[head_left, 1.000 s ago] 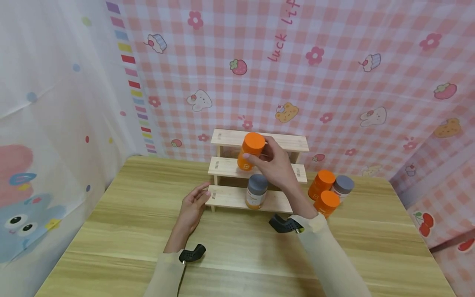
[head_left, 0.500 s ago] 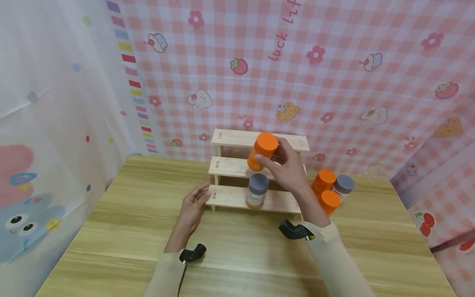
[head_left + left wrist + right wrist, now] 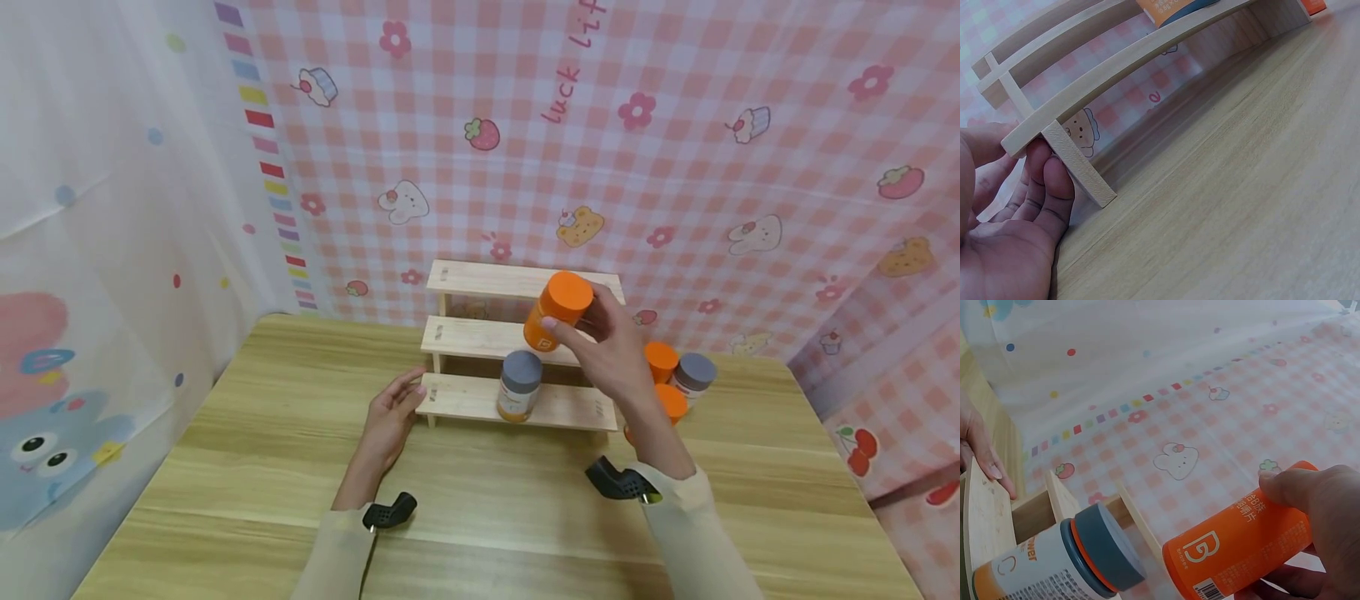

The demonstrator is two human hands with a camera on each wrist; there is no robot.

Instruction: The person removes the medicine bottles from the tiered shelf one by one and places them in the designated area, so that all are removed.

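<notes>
My right hand (image 3: 617, 354) grips an orange pill bottle (image 3: 557, 312) around its side. It is tilted slightly and raised in front of the right half of the three-step wooden display shelf (image 3: 468, 335). The right wrist view shows white lettering on this orange bottle (image 3: 1241, 534), thumb across it. On the bottom step stands a white bottle (image 3: 519, 387) with a grey-blue cap. At the left end of that step, my left hand (image 3: 390, 421) holds the board; the left wrist view has its fingertips (image 3: 1058, 178) tucked under the board beside the leg.
Right of the shelf, two orange bottles (image 3: 662, 362) and a grey-capped bottle (image 3: 694, 375) stand together on the wooden table (image 3: 480, 517), partly hidden by my right arm. A pink checked cloth (image 3: 510, 183) hangs close behind the shelf.
My right hand has carried the orange bottle rightward along the shelf, from left of centre to the right half, and the bottle leans more. The left hand has stayed at the shelf's end.
</notes>
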